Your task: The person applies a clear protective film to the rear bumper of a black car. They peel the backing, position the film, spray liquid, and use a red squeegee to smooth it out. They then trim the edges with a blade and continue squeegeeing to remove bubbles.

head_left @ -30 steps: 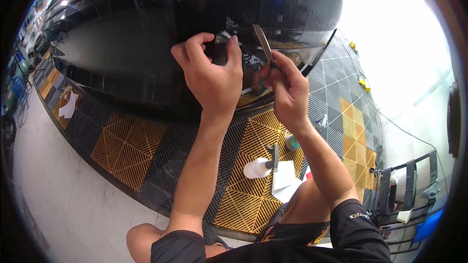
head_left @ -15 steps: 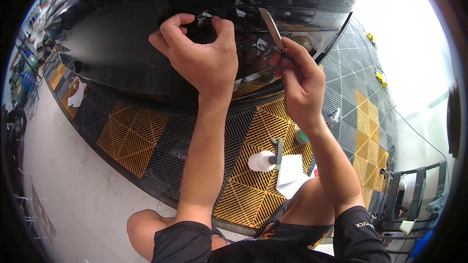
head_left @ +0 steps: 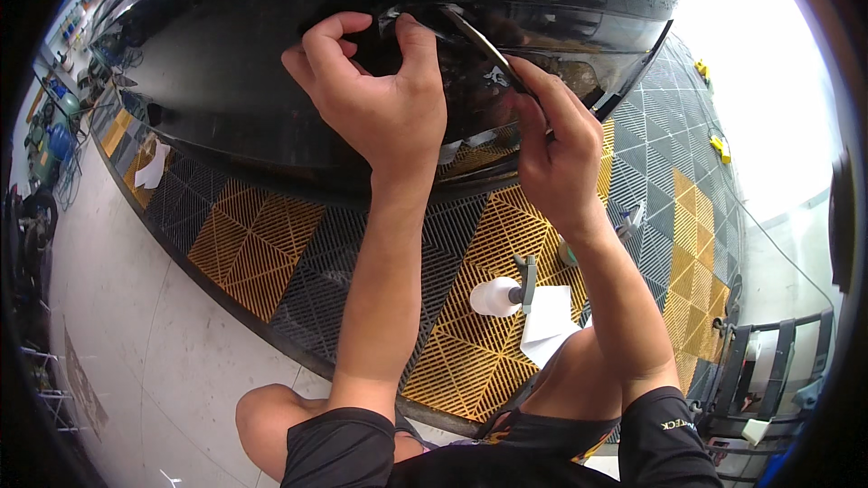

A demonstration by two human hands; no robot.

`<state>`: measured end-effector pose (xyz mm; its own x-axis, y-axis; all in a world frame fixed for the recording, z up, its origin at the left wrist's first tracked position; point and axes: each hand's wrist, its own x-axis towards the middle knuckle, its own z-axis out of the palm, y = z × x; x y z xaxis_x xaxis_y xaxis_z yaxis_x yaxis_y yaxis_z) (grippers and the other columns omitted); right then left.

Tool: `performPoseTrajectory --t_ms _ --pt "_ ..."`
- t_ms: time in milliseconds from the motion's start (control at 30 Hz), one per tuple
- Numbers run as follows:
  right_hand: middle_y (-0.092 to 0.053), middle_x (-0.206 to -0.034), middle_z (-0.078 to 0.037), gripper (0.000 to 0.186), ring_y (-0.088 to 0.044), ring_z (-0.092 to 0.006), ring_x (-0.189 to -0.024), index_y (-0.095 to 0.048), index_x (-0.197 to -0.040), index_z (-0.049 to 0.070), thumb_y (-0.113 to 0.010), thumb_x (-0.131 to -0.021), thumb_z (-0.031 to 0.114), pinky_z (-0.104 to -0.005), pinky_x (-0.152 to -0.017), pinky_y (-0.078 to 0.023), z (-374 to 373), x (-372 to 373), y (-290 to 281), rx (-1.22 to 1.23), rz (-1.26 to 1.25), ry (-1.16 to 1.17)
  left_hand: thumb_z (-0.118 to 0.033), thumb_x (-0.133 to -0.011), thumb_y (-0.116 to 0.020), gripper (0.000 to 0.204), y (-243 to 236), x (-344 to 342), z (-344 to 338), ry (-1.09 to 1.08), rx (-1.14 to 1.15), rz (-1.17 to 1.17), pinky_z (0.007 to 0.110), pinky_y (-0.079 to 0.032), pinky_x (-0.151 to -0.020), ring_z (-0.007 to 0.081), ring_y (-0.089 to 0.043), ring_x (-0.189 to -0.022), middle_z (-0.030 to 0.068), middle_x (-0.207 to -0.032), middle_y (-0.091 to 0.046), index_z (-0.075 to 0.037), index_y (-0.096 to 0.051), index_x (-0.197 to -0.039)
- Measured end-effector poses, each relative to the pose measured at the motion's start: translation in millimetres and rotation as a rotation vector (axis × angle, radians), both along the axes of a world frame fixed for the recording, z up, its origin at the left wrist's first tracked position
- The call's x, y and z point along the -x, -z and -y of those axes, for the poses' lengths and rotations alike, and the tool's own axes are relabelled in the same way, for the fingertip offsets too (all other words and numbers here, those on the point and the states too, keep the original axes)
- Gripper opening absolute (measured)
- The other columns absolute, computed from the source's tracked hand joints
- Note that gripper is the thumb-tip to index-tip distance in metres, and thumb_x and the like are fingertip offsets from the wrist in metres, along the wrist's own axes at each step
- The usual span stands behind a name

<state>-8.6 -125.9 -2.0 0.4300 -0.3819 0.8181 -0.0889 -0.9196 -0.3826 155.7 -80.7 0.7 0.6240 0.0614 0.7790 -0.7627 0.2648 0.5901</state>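
Note:
A dark, glossy car body panel (head_left: 226, 81) curves across the top, with water drops and pale reflections on it. My left hand (head_left: 380, 95) is at the panel, thumb and forefinger curled round a shiny crease of clear film (head_left: 391, 16); their exact contact with it is hard to make out. In my right hand (head_left: 561, 140) is a slim utility knife (head_left: 479, 41), held like a pen. Its tip points up and left, close to the film beside my left thumb. Whether the blade touches the panel cannot be told.
A white spray bottle (head_left: 495, 296) lies on the slatted floor tiles (head_left: 362, 253), beside white sheets (head_left: 547, 321). Another bottle (head_left: 633, 221) is partly behind my right forearm. A black rack (head_left: 768, 361) stands at right, and a white scrap (head_left: 154, 165) lies far left.
The knife has swung left and tilted lower, bringing its tip near my left thumb. My left hand has shifted slightly up; the whole view has moved a little.

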Motion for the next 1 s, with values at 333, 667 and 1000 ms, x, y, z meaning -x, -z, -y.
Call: performPoseTrajectory --t_ms 333,667,1000 --pt "-0.073 -0.101 -0.014 0.046 -0.075 -0.0217 -0.091 -0.069 -0.136 0.000 -0.060 -0.094 -0.016 -0.0303 -0.080 -0.059 -6 -13 -1 0.025 -0.029 -0.003 -0.013 -0.085 -0.081 0.028 0 0 -2 0.035 -0.012 -0.027 0.033 -0.047 -0.076 0.0183 -0.051 -0.088 0.0093 -0.104 -0.049 -0.003 -0.061 -0.103" --pt "-0.072 -0.097 -0.013 0.049 -0.072 -0.0179 -0.085 -0.070 -0.136 0.001 -0.061 -0.091 -0.016 -0.0282 -0.073 -0.057 -7 -18 3 0.029 -0.029 0.029 -0.013 -0.086 -0.081 0.028 2 -2 0 0.022 0.004 0.001 0.031 -0.046 -0.072 0.0169 -0.051 -0.086 0.0092 -0.104 -0.048 -0.003 -0.061 -0.104" --pt "-0.072 -0.098 -0.013 0.049 -0.072 -0.0186 -0.083 -0.070 -0.135 0.000 -0.061 -0.091 -0.017 -0.0287 -0.073 -0.057 -6 -21 4 0.065 -0.007 0.030 -0.013 -0.087 -0.081 0.029 3 -4 0 -0.009 -0.008 0.038 0.030 -0.046 -0.070 0.0170 -0.051 -0.086 0.0092 -0.104 -0.048 -0.002 -0.062 -0.105"
